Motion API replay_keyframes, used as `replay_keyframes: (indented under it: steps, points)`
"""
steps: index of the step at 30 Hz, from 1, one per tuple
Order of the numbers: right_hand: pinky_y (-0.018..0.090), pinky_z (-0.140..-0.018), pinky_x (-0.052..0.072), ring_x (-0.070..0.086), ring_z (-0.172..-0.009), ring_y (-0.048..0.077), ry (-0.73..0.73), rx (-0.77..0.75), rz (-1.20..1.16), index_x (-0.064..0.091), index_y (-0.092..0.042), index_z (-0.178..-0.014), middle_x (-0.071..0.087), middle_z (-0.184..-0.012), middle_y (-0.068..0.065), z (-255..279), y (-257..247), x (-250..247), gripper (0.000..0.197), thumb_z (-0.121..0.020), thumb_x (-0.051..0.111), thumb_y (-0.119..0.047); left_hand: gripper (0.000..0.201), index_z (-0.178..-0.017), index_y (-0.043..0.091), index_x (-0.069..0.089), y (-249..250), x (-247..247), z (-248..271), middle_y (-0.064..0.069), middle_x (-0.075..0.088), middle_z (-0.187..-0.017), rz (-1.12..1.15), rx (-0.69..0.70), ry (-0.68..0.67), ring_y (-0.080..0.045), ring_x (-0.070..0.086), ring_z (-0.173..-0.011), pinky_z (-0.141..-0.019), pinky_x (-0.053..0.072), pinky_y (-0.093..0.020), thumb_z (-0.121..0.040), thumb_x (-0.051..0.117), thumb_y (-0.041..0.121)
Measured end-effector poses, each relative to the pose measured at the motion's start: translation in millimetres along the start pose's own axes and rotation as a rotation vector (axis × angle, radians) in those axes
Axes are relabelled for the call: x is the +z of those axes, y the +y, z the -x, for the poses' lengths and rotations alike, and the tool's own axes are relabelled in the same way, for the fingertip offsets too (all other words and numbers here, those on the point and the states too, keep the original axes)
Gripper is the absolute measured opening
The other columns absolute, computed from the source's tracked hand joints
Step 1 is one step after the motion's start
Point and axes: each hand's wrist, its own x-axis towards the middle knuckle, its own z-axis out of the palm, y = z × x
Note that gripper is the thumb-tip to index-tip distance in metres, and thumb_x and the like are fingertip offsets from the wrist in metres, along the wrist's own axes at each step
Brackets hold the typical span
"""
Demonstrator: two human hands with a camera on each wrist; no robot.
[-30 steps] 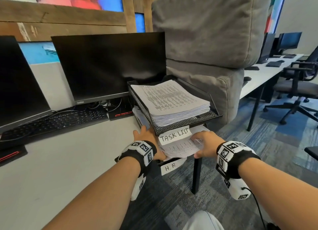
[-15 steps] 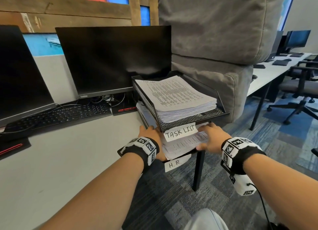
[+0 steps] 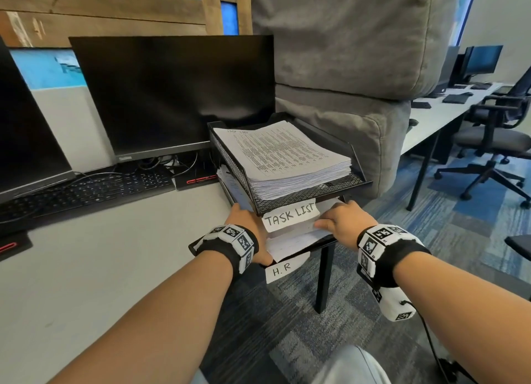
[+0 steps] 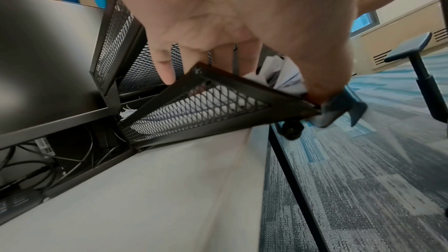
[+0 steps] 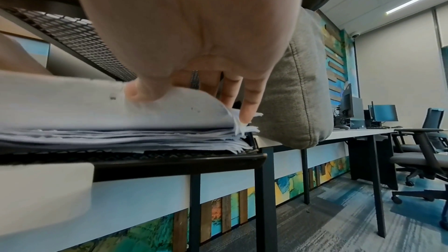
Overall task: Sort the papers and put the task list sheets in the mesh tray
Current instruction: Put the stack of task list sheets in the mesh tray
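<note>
A two-tier black mesh tray (image 3: 230, 165) stands at the desk's right corner. Its top tier bears a "TASK LIST" label (image 3: 290, 215) and holds a thick stack of printed sheets (image 3: 281, 156). The lower tier (image 4: 198, 106), labelled "H.R" (image 3: 283, 268), holds another paper stack (image 3: 293, 240). My left hand (image 3: 244, 220) grips that stack's left side, fingers (image 4: 167, 68) reaching over the mesh wall. My right hand (image 3: 342, 220) grips its right side, thumb on top (image 5: 135, 93) and fingers down the edge.
A black monitor (image 3: 172, 96) and keyboard (image 3: 86, 188) sit to the left on the grey desk (image 3: 115, 268). Large grey cushions (image 3: 344, 53) stand right behind the tray. The desk edge and a table leg (image 3: 324, 277) lie just below it. Office chairs (image 3: 494, 142) stand at the right.
Both hands have slid a little deeper under the top tier, and the lower stack sticks out less at the front. The head view has come closer.
</note>
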Motion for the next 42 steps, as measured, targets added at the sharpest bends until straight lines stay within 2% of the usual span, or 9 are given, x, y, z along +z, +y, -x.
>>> replay_keyframes:
  steps: [4,7,11,16,21,28,34,36,42]
  points:
    - [0.040,-0.103,0.039,0.036,-0.128,0.026,0.015,0.002,-0.003,0.057,-0.030,-0.128,0.050,-0.130,0.005,4.8,7.3,-2.2,0.048,-0.086,0.061,-0.051,0.061,-0.122,0.029,0.053,-3.2,2.9,-4.1,0.001,0.063,-0.113,0.125,-0.029,0.129,-0.024,0.054,-0.108,-0.102,0.036,-0.035,-0.071,0.056,0.063]
    - [0.041,-0.105,0.039,0.036,-0.129,0.027,0.111,0.018,0.103,0.040,-0.032,-0.140,0.042,-0.138,0.004,8.3,14.6,1.0,0.068,-0.080,0.070,-0.043,0.051,-0.116,0.025,0.058,-5.5,4.6,-4.9,0.000,0.066,-0.108,0.213,-0.050,0.188,-0.022,0.057,-0.103,-0.097,0.041,-0.031,-0.077,0.055,0.057]
    - [0.042,-0.100,0.041,0.039,-0.124,0.029,0.212,0.051,0.236,0.029,-0.028,-0.142,0.040,-0.135,0.006,7.9,16.8,2.7,0.083,-0.074,0.073,-0.045,0.050,-0.124,0.019,0.056,-9.2,2.9,-4.4,-0.004,0.065,-0.114,0.327,-0.057,0.199,-0.023,0.057,-0.108,-0.099,0.042,-0.030,-0.085,0.055,0.050]
    - [0.041,-0.103,0.035,0.036,-0.128,0.027,0.222,-0.022,0.306,0.032,-0.027,-0.141,0.042,-0.138,0.002,0.9,1.8,5.0,0.079,-0.076,0.069,-0.052,0.040,-0.118,0.017,0.059,-10.9,2.5,-4.2,-0.004,0.067,-0.110,0.300,-0.054,0.190,-0.022,0.059,-0.103,-0.089,0.039,-0.025,-0.092,0.047,0.045]
    - [0.041,-0.105,0.031,0.035,-0.132,0.025,0.180,-0.081,0.303,0.045,-0.028,-0.135,0.045,-0.142,-0.003,-7.1,-13.2,8.3,0.067,-0.078,0.067,-0.054,0.038,-0.117,0.017,0.059,-10.3,0.4,-3.6,-0.004,0.067,-0.108,0.309,-0.049,0.163,-0.022,0.060,-0.101,-0.091,0.041,-0.027,-0.093,0.046,0.044]
    - [0.036,-0.104,0.035,0.052,-0.119,0.025,0.117,-0.113,0.395,0.057,-0.020,-0.120,0.062,-0.122,0.004,-13.5,-18.1,-1.6,0.056,-0.079,0.065,-0.056,0.048,-0.118,0.013,0.060,-11.1,-0.1,-3.2,-0.007,0.066,-0.111,0.308,-0.059,0.112,-0.025,0.058,-0.104,-0.088,0.035,-0.025,-0.091,0.041,0.049]
    - [0.032,-0.081,0.049,0.063,-0.102,0.026,0.061,-0.166,0.511,0.062,-0.014,-0.118,0.068,-0.108,0.007,-14.2,-22.6,4.0,0.029,-0.092,0.049,-0.021,0.062,-0.119,0.015,0.058,-9.3,-2.0,-2.3,-0.005,0.067,-0.108,0.243,-0.047,0.089,-0.023,0.058,-0.103,-0.097,0.037,-0.026,-0.084,0.032,0.059]
    - [0.032,-0.078,0.049,0.063,-0.102,0.027,0.042,-0.144,0.539,0.061,-0.012,-0.118,0.068,-0.108,0.008,-15.4,-24.8,6.6,0.030,-0.092,0.048,-0.014,0.056,-0.120,0.019,0.057,-9.8,-3.2,-1.5,-0.003,0.066,-0.108,0.198,-0.035,0.062,-0.023,0.059,-0.103,-0.098,0.040,-0.030,-0.086,0.043,0.062]
    - [0.032,-0.079,0.050,0.065,-0.096,0.028,0.068,-0.160,0.569,0.066,-0.009,-0.108,0.070,-0.103,0.008,-12.2,-25.2,1.7,0.023,-0.092,0.049,-0.015,0.091,-0.147,0.027,0.027,-9.0,-2.9,13.2,-0.005,0.041,-0.141,0.257,-0.040,-0.020,-0.025,0.037,-0.127,-0.107,0.033,-0.044,-0.073,0.057,0.071]
